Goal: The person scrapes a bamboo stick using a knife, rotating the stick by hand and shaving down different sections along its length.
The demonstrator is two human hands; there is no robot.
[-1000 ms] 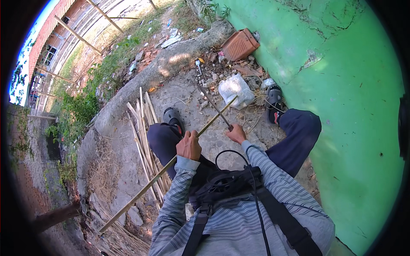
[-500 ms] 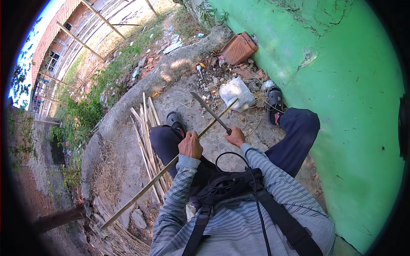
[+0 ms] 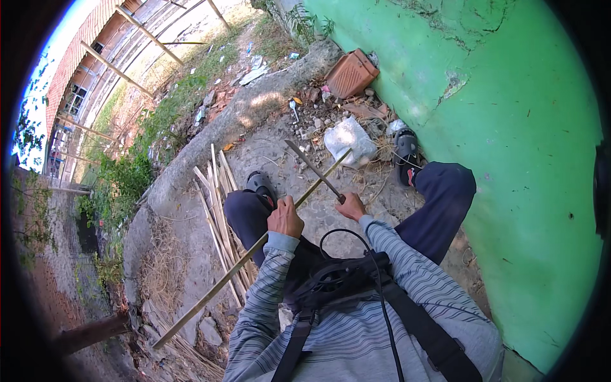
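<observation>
My left hand (image 3: 286,218) is wrapped round a long, narrow bamboo strip (image 3: 210,297), which slants from the lower left up toward the white bag. In my right hand (image 3: 351,207) is the handle of a machete (image 3: 312,165); its dark blade points up and left. Blade and strip cross in front of my hands; whether they touch I cannot tell. Several pale bamboo strips (image 3: 218,210) lie in a loose bundle on the ground beside my left leg.
A white plastic bag (image 3: 350,141) lies between my feet, with rubble beyond it. Near the green wall (image 3: 509,178) on the right is a terracotta-coloured pot (image 3: 351,75). A low concrete ledge (image 3: 235,118) curves along the left, with bushes (image 3: 121,178) behind it.
The bamboo strip has slid very slightly down and left against the ground. Both hands keep their grip, and the view has shifted a little.
</observation>
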